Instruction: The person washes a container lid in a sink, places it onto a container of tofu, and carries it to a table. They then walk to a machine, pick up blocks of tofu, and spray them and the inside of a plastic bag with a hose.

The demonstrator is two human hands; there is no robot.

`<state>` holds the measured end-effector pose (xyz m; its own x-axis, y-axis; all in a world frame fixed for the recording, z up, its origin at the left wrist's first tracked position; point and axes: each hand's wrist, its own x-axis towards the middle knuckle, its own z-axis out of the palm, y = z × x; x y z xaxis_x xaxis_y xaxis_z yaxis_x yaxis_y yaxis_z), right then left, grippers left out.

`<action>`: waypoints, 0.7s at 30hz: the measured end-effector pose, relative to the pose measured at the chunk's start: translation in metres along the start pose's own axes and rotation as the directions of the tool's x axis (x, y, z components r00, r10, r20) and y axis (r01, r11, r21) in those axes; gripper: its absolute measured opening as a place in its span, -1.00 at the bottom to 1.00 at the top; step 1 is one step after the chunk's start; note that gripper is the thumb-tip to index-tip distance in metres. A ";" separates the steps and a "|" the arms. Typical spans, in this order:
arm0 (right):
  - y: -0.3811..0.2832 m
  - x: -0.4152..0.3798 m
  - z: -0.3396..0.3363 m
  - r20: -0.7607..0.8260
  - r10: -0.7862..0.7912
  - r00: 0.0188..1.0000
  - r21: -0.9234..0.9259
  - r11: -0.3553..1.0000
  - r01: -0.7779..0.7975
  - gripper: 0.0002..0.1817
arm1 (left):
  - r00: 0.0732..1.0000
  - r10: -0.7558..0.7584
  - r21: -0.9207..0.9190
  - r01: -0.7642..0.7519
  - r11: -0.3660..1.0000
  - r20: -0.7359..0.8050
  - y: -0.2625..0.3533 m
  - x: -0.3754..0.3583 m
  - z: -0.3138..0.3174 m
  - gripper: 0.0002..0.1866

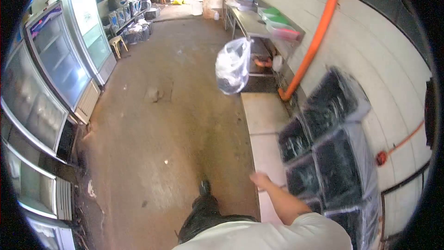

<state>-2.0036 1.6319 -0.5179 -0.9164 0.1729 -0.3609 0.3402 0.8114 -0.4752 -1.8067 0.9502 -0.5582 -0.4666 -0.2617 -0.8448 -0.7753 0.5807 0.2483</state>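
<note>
At nine to ten o'clock, fridges (pixel 60 60) line up; our left hand is out of view. Across the middle, the floor (pixel 138 157) looks slick, so our shoe (pixel 205 187) could slide. Near twelve, a bulging bag (pixel 232 67) hangs by the table (pixel 252 23); a brushing leg might snag it. Down at five, our right hand (pixel 261 180) is blurred, grip impossible to tell, right by the pale ledge (pixel 268 153). Out at four, plastic-wrapped crates (pixel 337 164): swing our elbow wide and the loose wrap could catch.
</note>
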 end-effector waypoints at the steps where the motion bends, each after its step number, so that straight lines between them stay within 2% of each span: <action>1: 0.059 0.028 0.053 0.123 0.056 0.991 -0.184 0.982 -0.033 -0.39 | 1.000 0.002 0.059 -0.002 0.998 0.001 0.026 0.007 -0.021 -0.44; 2: 0.086 0.030 0.069 0.335 0.110 0.936 -0.355 0.935 0.017 -0.35 | 1.000 0.000 0.098 0.000 0.995 0.005 0.056 0.015 -0.043 -0.45; 3: 0.169 0.039 0.148 0.499 0.074 0.863 -0.308 0.946 0.097 -0.34 | 1.000 -0.004 0.121 0.003 0.993 0.009 0.088 0.022 -0.067 -0.45; 4: 0.180 0.010 0.123 0.565 0.183 0.805 -0.261 0.965 -0.036 -0.37 | 1.000 -0.008 0.140 0.006 0.990 0.013 0.122 0.034 -0.090 -0.45; 6: 0.168 -0.007 0.065 0.582 0.252 0.773 -0.272 0.956 -0.107 -0.42 | 1.000 0.006 0.164 -0.009 0.986 0.022 0.192 0.062 -0.131 -0.45; 9: 0.173 0.027 0.000 0.549 0.270 0.791 -0.410 0.912 -0.026 -0.49 | 0.996 0.087 0.140 -0.091 0.986 0.036 0.310 0.132 -0.177 -0.45; 12: 0.174 0.113 -0.033 0.517 0.212 0.830 -0.589 0.792 0.164 -0.56 | 0.969 0.241 -0.121 -0.232 0.965 0.061 0.469 0.236 -0.201 -0.45; 13: 0.169 0.156 -0.036 0.494 0.168 0.853 -0.658 0.713 0.240 -0.58 | 0.981 0.185 -0.223 -0.192 0.956 -0.050 0.509 0.337 -0.166 -0.42; 14: 0.171 0.205 -0.044 0.509 0.124 0.852 -0.616 0.744 0.259 -0.61 | 0.984 0.167 0.482 -0.174 0.859 0.057 0.630 0.333 -0.199 -0.37; 15: 0.157 0.252 -0.062 0.522 0.079 0.849 -0.572 0.771 0.280 -0.63 | 0.941 0.248 0.644 -0.338 0.687 0.229 0.706 0.370 -0.206 -0.36; 16: 0.126 0.299 -0.092 0.535 0.034 0.844 -0.526 0.795 0.301 -0.64 | 0.940 0.321 0.517 -0.334 0.789 0.117 0.773 0.372 -0.206 -0.36; 17: 0.098 0.353 -0.108 0.515 0.065 0.855 -0.538 0.801 0.263 -0.64 | 0.927 0.375 0.371 -0.347 0.861 -0.002 0.839 0.365 -0.200 -0.36; 18: 0.093 0.398 -0.103 0.395 0.189 0.899 -0.294 0.953 -0.071 -0.74 | 0.924 0.382 0.383 -0.354 0.854 0.001 0.890 0.368 -0.198 -0.36; 19: 0.103 0.470 -0.089 0.304 0.338 0.891 0.030 0.931 -0.364 -0.83 | 0.867 0.494 0.460 -0.468 0.754 0.072 0.949 0.373 -0.202 -0.35; 20: 0.089 0.538 -0.096 0.380 0.293 0.877 -0.088 0.956 -0.281 -0.82 | 0.799 0.579 0.528 -0.565 0.634 0.160 0.995 0.376 -0.214 -0.34; 21: 0.064 0.595 -0.107 0.466 0.264 0.845 -0.199 0.961 -0.191 -0.79 | 0.798 0.576 0.540 -0.567 0.622 0.174 1.037 0.379 -0.228 -0.34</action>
<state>-2.5499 1.8470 -0.6770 -0.5862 0.0999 -0.8040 0.4599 0.8580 -0.2287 -2.8851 1.2775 -0.5126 -0.7452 0.2603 -0.6139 0.0121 0.9258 0.3779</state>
